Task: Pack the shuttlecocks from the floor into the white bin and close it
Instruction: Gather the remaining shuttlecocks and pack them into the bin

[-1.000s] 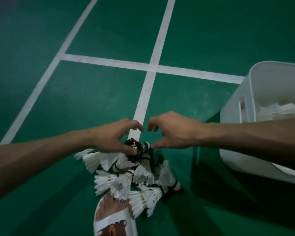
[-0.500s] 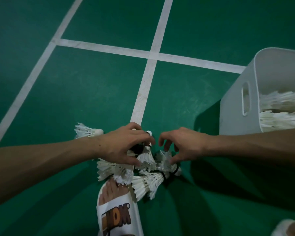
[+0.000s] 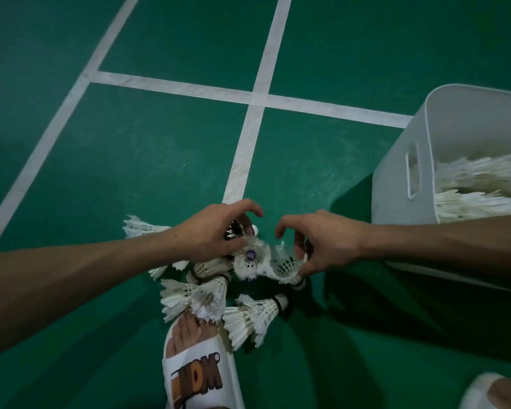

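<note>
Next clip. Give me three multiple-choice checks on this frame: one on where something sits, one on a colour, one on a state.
1. On which side of the shuttlecock pile does the white bin stand?
A. the person's left
B. the person's right
C. behind the feet

2. What colour is the floor?
A. blue
B. brown
C. green

3. The bin is:
A. open and partly filled
B. open and empty
C. closed with a lid

Answers:
1 B: the bin is at the right edge of the view and the pile is near the centre.
2 C: the floor is green all around the pile.
3 A: packed shuttlecocks show through its open top.
</note>
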Action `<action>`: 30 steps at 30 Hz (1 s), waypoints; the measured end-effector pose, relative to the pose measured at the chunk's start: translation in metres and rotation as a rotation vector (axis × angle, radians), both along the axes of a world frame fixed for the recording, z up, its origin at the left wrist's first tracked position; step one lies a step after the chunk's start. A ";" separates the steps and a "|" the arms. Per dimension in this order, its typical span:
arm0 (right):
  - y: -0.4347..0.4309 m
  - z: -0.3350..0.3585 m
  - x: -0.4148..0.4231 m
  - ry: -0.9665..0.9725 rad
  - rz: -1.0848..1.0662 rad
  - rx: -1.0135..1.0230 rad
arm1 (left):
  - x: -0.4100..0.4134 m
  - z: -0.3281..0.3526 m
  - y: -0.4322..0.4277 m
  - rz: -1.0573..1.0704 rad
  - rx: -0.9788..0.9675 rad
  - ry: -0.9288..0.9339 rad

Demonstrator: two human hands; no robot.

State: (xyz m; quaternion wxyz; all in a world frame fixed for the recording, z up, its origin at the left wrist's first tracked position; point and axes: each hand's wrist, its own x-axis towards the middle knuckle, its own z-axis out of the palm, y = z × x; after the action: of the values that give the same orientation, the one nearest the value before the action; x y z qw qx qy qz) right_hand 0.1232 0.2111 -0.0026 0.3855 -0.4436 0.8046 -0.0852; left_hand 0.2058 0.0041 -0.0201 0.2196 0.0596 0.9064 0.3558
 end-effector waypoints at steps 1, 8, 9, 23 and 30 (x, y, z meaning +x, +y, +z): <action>0.002 0.004 -0.004 0.007 -0.023 -0.009 | -0.002 0.001 -0.001 0.011 0.006 -0.007; 0.015 0.040 -0.025 0.099 -0.167 -0.077 | -0.023 0.016 0.000 0.017 -0.022 0.003; 0.017 0.046 -0.027 0.130 -0.184 -0.095 | -0.029 0.022 0.001 0.009 -0.029 0.009; 0.087 0.127 -0.077 0.297 -0.610 -0.351 | -0.119 0.137 0.050 -0.025 -0.038 0.254; 0.150 0.137 -0.078 0.280 -0.770 -0.379 | -0.148 0.164 0.112 -0.102 0.011 0.306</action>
State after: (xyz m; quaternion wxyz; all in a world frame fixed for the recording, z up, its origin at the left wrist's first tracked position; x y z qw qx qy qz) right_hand 0.0448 0.3609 0.1340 0.1253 -0.1818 0.9256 -0.3074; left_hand 0.0581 0.1159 0.1440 0.0965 0.1603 0.9231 0.3359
